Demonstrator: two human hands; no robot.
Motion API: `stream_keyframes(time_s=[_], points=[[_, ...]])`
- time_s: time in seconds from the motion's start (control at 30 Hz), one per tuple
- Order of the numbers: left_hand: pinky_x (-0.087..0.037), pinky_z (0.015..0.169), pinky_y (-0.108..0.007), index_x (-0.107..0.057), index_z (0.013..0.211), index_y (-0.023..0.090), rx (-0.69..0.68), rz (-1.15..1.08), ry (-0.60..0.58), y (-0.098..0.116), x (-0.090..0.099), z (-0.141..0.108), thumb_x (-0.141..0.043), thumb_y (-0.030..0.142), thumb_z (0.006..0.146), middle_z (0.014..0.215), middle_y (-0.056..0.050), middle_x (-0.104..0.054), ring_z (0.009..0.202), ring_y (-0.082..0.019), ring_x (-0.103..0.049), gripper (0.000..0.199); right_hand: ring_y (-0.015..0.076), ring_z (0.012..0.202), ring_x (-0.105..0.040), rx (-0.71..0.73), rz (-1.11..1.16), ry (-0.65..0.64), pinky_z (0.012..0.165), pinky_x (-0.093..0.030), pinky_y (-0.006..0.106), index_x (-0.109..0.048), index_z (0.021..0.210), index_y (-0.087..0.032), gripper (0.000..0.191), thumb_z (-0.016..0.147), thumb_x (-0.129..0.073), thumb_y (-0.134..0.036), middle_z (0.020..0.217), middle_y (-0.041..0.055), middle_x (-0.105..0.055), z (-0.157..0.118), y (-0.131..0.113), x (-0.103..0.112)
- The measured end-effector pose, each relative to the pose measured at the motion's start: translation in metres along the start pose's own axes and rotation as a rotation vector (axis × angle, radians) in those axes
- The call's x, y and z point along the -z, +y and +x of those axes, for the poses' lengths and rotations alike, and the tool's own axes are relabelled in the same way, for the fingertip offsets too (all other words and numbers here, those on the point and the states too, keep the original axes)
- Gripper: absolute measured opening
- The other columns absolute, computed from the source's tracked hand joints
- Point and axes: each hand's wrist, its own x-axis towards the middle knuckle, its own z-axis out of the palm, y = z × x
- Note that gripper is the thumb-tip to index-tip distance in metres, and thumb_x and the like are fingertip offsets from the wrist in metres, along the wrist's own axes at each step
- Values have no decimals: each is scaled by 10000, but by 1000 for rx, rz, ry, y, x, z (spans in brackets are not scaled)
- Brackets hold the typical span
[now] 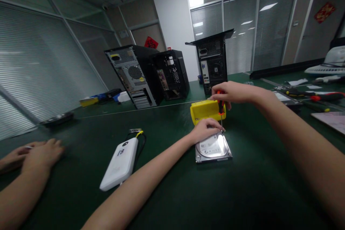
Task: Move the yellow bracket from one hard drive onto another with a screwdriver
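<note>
A silver hard drive (212, 146) with a white label lies flat on the green table. My left hand (205, 130) grips its far left edge, fingertips curled close to the screwdriver's tip. Above it, my right hand (226, 92) is closed around the handle of a red-and-black screwdriver (221, 106). The screwdriver stands nearly upright, its shaft pointing down at the drive's far edge; any screw under the tip is too small to make out. Right behind the drive sits a yellow plastic box (202, 110), partly covered by both hands.
Left of my left forearm lies a white power bank (121, 161) with a short cable. Computer cases (140, 75) stand at the back. Pliers (302, 94) and other tools lie at right. Another person's hands (43, 154) rest at the far left.
</note>
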Motion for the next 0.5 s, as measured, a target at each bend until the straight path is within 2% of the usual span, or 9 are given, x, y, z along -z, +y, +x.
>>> stream_keyframes(time_s=[0.1,0.17,0.33,0.4,0.5], points=[[-427,864,-264,-722,866,168,7,3,5,0,0,0,-566,183,804,945,-42,-669,925,-154,-589,169,148,505,-597,-102,-102,15,520,-448,281,-597,937,-180,549,845,-298,-632,798,82,-670,-2,-1,3],[-428,860,-264,-721,870,164,0,-3,4,0,0,0,-565,182,803,939,-43,-669,916,-153,-589,171,165,555,-612,-132,-152,28,547,-448,291,-617,949,-189,587,853,-247,-635,848,90,-678,-2,-1,4],[-430,854,-269,-723,868,165,1,-1,3,0,0,0,-568,190,801,939,-45,-664,917,-158,-583,171,202,828,-623,-35,-229,74,683,-452,281,-639,924,-206,391,893,-327,-440,971,83,-671,2,-1,3],[-429,858,-268,-723,866,167,4,-1,1,1,1,0,-565,188,803,940,-43,-665,921,-156,-584,172,195,794,-620,-23,-188,48,635,-455,269,-629,947,-208,351,887,-348,-409,981,86,-664,2,-1,4],[-425,870,-266,-723,872,171,22,13,1,2,1,0,-565,181,804,949,-40,-666,932,-154,-584,172,152,616,-593,-61,-101,-14,523,-444,251,-619,956,-206,320,874,-376,-396,948,81,-664,0,2,6]])
